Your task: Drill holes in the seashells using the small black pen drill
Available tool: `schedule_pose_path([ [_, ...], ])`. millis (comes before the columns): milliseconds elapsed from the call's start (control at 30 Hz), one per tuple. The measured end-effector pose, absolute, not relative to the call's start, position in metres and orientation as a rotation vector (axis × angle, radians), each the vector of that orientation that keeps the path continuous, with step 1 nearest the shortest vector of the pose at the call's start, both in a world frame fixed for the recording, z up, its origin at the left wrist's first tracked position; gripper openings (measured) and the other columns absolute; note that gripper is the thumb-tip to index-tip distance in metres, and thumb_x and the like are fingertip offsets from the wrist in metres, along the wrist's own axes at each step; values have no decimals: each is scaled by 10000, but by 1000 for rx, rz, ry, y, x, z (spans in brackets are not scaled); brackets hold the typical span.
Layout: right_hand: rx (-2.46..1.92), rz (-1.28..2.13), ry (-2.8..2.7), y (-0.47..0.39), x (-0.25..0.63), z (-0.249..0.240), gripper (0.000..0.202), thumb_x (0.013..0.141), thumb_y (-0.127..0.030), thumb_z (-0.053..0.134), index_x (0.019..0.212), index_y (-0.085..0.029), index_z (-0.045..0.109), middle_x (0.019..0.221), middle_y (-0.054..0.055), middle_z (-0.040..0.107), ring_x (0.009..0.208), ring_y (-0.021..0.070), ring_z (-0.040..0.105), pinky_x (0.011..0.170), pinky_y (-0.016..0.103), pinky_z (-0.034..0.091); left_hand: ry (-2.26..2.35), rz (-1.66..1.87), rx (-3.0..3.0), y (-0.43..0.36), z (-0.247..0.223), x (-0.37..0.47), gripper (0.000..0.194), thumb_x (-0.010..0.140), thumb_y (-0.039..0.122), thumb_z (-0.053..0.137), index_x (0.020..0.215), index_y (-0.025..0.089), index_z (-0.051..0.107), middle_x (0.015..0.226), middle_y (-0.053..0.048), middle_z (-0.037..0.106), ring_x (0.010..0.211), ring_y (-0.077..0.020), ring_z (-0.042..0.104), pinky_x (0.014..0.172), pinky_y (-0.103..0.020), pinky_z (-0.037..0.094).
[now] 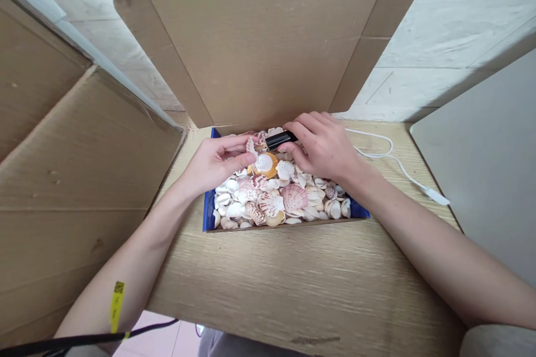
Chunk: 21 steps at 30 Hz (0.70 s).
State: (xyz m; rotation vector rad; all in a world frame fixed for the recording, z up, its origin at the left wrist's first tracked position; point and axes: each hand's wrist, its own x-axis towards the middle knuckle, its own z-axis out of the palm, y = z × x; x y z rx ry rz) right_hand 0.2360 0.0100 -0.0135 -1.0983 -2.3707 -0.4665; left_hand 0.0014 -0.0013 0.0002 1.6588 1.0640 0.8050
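A shallow box (208, 213) with blue ends stands on the wooden table, filled with many white, striped and pink seashells. Over its left rear part, my left hand (218, 160) pinches a small pale seashell (251, 148) between thumb and fingers. My right hand (320, 142) is closed round a short black stick-like object (280, 140), whose far end points left toward that shell. What kind of object it is, I cannot tell. Just below the two hands lies an orange-rimmed scallop shell (266, 164) with a white middle. A pinkish scallop shell (295, 198) sits nearer the front.
Behind the box rises a tall cardboard panel (259, 39). More cardboard (84, 178) walls the left side, and a grey panel (486, 156) leans at right. From behind my right hand a white cable (393, 157) runs across the table (272, 284). A black cord (100, 338) crosses at lower left.
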Motion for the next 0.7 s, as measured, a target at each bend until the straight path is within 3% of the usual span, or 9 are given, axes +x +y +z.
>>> schedule_pose_path([
  [133, -1203, -293, -2517, 6, 235, -11, 522, 970, -449, 199, 926, -145, 621, 753, 76, 616, 638, 177, 490, 578, 309, 256, 1114, 804, 1733, -3, 2, 3, 407, 741, 355, 748, 1123, 221, 701, 1238, -45, 659, 1233, -265, 555, 1109, -428, 375],
  [300, -1314, -200, -2591, 1, 234, -7, 531, 972, -413, 165, 931, -147, 623, 739, 76, 636, 562, 155, 464, 535, 304, 167, 1126, 815, 1811, -3, 3, 4, 398, 747, 347, 747, 1117, 209, 698, 1211, -55, 669, 1194, -265, 588, 1102, -426, 390],
  [567, -1297, -100, -2625, -2, 231, -5, 550, 985, -418, 144, 945, -141, 618, 765, 72, 648, 553, 133, 448, 534, 302, 159, 1068, 864, 1917, -1, 0, 4, 354, 738, 297, 762, 1083, 231, 714, 1143, -50, 711, 1150, -271, 619, 1073, -432, 428],
  [700, -1264, -133, -2612, -2, 231, -5, 582, 974, -520, 161, 1015, -147, 606, 832, 64, 663, 592, 142, 488, 538, 301, 159, 1061, 878, 1905, -1, -1, 5, 346, 736, 285, 762, 1077, 248, 714, 1135, -36, 714, 1165, -268, 610, 1087, -447, 416],
])
